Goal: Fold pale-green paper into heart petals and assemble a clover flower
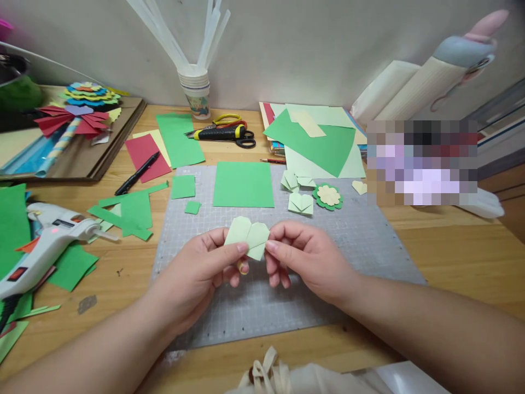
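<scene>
A pale green folded paper heart (248, 236) is held up over the grey cutting mat (246, 312). My left hand (217, 257) pinches its left and lower part, thumb on the front. At the heart's right edge, my right hand (301, 254) grips it between thumb and index finger. Beyond the hands lie a green paper square (243, 185), more folded pale green pieces (301, 204), and a green paper flower (328, 196) with a cream centre.
A white glue gun (49, 241) lies at left among green paper scraps (131, 210). Behind the mat are scissors and a black-and-yellow cutter (219, 133), a black pen (137, 173), paper cups (196, 93) holding clear sticks, and stacked paper (324, 142). A pixelated patch covers the right side.
</scene>
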A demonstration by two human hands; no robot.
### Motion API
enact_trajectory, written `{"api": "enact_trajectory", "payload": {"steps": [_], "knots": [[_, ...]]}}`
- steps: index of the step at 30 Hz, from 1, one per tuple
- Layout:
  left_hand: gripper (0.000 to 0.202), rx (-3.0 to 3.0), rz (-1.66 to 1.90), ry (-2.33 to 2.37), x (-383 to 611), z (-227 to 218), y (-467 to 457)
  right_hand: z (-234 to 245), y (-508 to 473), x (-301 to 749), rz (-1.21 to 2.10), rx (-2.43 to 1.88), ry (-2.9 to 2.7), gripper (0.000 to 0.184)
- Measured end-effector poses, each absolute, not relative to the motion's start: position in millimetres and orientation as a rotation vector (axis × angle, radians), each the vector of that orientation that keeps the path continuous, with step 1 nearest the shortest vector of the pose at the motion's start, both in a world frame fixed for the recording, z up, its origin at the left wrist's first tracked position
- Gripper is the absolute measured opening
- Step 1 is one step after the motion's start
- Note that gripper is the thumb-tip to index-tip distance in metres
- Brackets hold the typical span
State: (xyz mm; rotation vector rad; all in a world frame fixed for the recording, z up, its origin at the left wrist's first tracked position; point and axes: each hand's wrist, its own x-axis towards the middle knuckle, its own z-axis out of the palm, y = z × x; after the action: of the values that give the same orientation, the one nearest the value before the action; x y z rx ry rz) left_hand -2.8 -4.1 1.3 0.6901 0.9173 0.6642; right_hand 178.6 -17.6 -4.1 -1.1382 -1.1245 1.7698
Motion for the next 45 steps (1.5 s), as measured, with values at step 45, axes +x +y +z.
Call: {"api": "enact_trajectory", "payload": {"steps": [45], "knots": [[0.025, 1.806, 0.723, 1.354, 24.8, 6.9, 20.9, -20.5, 71.5, 259.5, 0.711, -1.234, -0.850, 0.020]]}}
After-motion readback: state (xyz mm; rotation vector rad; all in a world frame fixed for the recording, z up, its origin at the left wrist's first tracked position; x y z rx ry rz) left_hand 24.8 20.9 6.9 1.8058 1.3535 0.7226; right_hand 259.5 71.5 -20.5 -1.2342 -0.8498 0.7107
